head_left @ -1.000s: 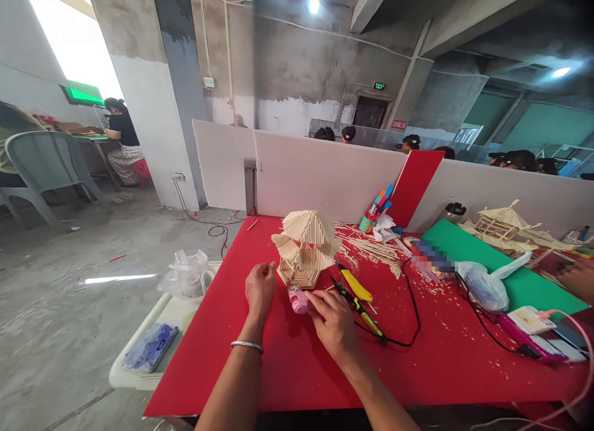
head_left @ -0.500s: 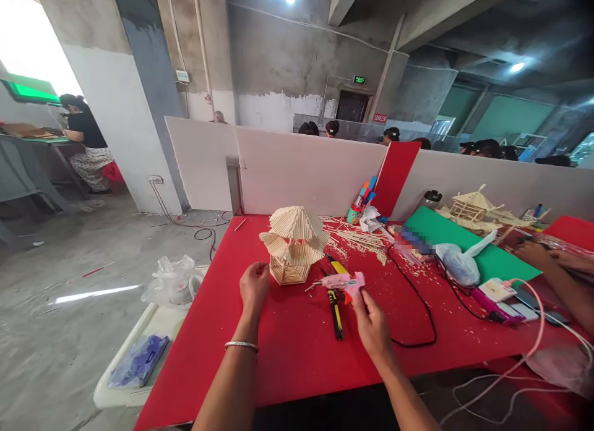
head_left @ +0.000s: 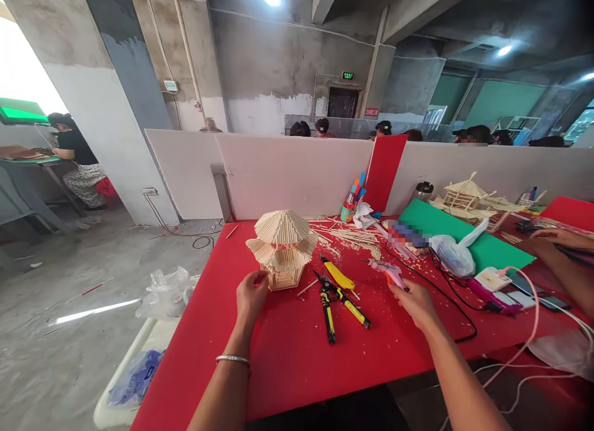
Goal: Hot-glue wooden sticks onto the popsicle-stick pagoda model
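Note:
A small pavilion model built of wooden sticks (head_left: pixel 281 248) stands on the red table (head_left: pixel 288 363). My left hand (head_left: pixel 250 297) is curled against the model's base at its near left side. My right hand (head_left: pixel 414 301) is out to the right, closed on the handle of a pink glue gun (head_left: pixel 387 270) whose black cord trails to the right. Yellow-handled pliers (head_left: pixel 338 301) and a yellow cutter (head_left: pixel 338 275) lie between my hands.
Loose sticks (head_left: pixel 357 238) and a cup of pens (head_left: pixel 351 202) lie behind the model by white partitions (head_left: pixel 288 171). Another person's hand (head_left: pixel 557 238) works at the right near a second stick model (head_left: pixel 468 196). A plastic bag (head_left: pixel 452 255) lies on a green sheet. A white tray (head_left: pixel 139 375) stands left.
My right hand carried the pink glue gun from in front of the model away to the right. My left hand stayed at the model's base. The view shifted right.

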The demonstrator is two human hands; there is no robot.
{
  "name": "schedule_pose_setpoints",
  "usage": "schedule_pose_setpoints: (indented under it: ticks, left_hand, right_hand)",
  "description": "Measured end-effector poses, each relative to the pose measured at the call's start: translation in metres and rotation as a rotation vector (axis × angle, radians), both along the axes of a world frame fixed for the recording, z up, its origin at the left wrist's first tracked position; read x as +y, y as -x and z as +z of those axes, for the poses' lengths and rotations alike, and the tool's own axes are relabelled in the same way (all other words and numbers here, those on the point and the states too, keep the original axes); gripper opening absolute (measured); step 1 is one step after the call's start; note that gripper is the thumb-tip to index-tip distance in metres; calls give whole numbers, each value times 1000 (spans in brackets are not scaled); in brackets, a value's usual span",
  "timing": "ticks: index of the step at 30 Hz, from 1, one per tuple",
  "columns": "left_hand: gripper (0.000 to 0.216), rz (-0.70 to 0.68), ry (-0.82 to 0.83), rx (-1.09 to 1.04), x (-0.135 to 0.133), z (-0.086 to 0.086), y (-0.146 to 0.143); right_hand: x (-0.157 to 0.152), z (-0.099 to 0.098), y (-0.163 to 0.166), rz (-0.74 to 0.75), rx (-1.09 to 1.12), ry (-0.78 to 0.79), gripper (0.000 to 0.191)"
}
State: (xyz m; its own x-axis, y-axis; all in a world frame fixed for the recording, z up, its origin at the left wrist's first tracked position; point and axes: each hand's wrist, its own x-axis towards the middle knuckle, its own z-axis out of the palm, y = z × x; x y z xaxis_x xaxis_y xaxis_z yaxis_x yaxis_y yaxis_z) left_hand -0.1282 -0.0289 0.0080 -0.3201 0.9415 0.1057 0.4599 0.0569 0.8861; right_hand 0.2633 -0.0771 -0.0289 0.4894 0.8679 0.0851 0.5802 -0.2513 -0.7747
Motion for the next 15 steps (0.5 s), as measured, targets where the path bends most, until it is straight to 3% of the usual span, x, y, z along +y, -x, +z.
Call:
schedule_pose_setpoints:
  ticks: [8,12,14,15]
  left_hand:
    - [25,-92,-43,17,-3,-3,-5]
    - [21,-102,-65,129,-1,-9,-6]
    - [22,-102,-73,186,0,-11,-8]
    - [24,-99,-77,208,0,-11,-9]
  right_hand:
    - [41,13,27,9,-174,17,15]
    - [18,46,47,128,-155,-75,31]
    - [-10,63,60,289,-90,-151,39]
    - [-26,69,68,452,4,-249,41]
